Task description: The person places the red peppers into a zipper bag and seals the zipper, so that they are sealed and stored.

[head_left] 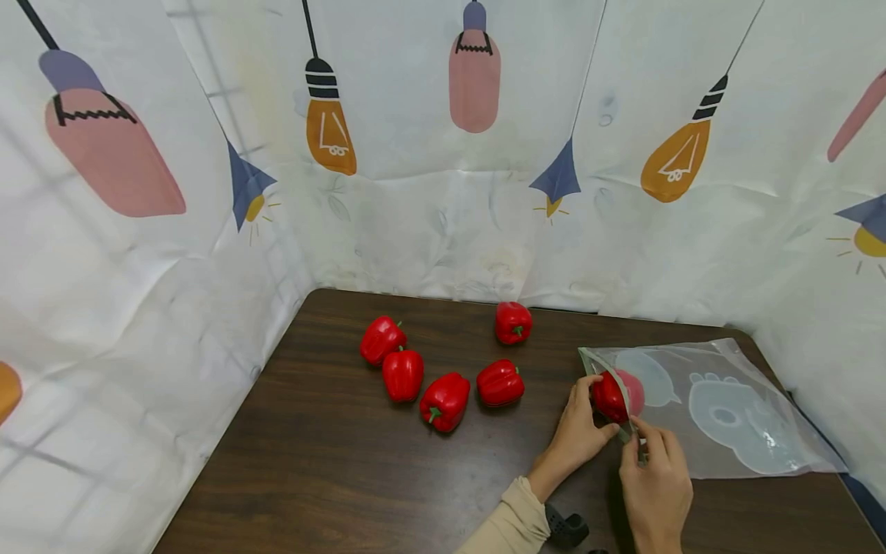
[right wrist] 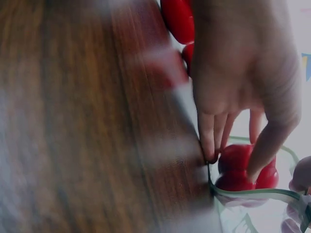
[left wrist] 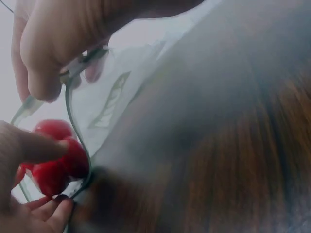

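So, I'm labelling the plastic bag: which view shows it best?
The head view: the plastic bag lies stretched out there, nearly whole. Both wrist views show mainly its green-edged mouth around a red pepper.

Brown table (head_left: 325,462) under five red peppers (head_left: 446,400), plastic bag (head_left: 713,412)

You have glossy red, rounded bell peppers (head_left: 444,402); a green-rimmed, clear plastic bag (head_left: 706,362) with pale prints (head_left: 747,431); a dark-brown wood-grain table (head_left: 311,462).

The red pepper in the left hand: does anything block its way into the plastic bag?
Nothing visible does. The left hand holds the red pepper in the open mouth of the plastic bag, and the right hand grips the bag's edge.
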Motion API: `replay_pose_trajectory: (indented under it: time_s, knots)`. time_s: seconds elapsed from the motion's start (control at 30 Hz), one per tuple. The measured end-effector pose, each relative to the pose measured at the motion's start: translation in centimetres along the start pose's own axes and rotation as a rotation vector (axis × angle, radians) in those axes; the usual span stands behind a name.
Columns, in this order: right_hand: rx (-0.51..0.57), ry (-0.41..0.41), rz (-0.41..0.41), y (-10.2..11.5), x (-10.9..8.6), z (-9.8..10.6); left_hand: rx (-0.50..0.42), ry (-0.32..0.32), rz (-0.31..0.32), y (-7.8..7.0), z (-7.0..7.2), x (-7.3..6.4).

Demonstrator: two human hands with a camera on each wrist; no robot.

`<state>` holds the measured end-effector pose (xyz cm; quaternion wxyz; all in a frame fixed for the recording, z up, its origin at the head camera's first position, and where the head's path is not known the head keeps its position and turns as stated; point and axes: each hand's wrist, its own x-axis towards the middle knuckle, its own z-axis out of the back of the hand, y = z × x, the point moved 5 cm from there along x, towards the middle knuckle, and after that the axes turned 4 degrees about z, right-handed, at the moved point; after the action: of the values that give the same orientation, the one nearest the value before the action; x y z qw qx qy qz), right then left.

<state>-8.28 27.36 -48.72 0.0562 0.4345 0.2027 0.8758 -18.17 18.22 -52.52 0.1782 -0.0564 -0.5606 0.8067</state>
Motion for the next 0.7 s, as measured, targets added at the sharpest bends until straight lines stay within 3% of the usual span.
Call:
replay_pose_trajectory:
  time_s: [0.1,0.23,0.33,0.43,0.57,0.7]
  knots:
    - [0.006,-0.003,-0.006,-0.02,0.01,0.06,0.078,0.016,-0.058,0.09,-0.19,-0.01]
    - [0.002,-0.005,-0.013,-0.09,-0.07,0.00,0.113,0.016,-0.106,0.21,-0.25,-0.03]
    - [0.001,-0.008,-0.010,-0.19,-0.18,-0.09,0.107,0.012,-0.099,0.32,-0.26,0.04]
    - [0.003,-0.009,-0.012,-0.30,-0.25,-0.18,0.096,-0.002,-0.051,0.53,-0.35,0.13]
    - [0.006,-0.011,-0.018,-0.40,-0.31,-0.31,0.157,-0.022,-0.002,0.69,-0.50,0.09]
    - [0.010,-0.016,-0.016,-0.43,-0.32,-0.35,0.266,-0.041,-0.072,0.29,-0.58,0.02]
